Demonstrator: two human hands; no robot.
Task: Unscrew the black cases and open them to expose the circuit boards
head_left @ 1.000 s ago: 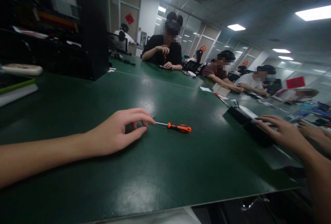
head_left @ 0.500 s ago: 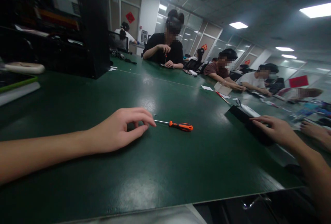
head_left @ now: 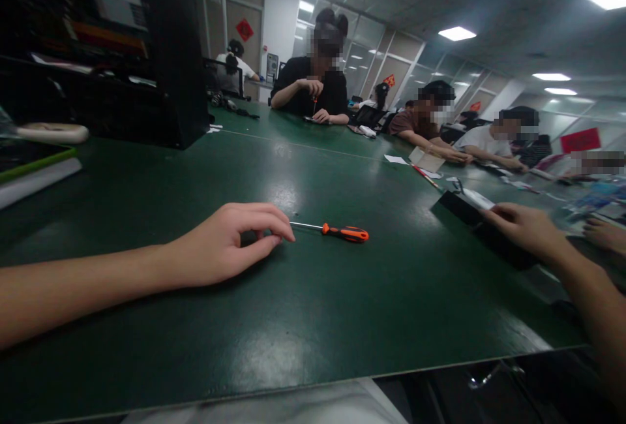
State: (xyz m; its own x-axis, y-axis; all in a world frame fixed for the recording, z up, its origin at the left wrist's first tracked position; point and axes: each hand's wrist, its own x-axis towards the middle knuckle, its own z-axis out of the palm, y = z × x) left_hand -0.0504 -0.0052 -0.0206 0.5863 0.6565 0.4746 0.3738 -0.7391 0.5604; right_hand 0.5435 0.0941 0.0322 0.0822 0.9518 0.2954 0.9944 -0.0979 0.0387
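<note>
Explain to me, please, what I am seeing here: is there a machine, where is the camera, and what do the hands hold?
There is no machine, only a person's two bare hands. The camera is worn on the head, looking forward and down. The left hand, loosely curled, is over the green table. By its fingertips lies an orange-and-black screwdriver; its handle is free, but contact at the hidden tip cannot be told. The right hand is at a black flat object; whether it grasps or only touches it is unclear. Another hand at the right edge seems to be a co-worker's.
</note>
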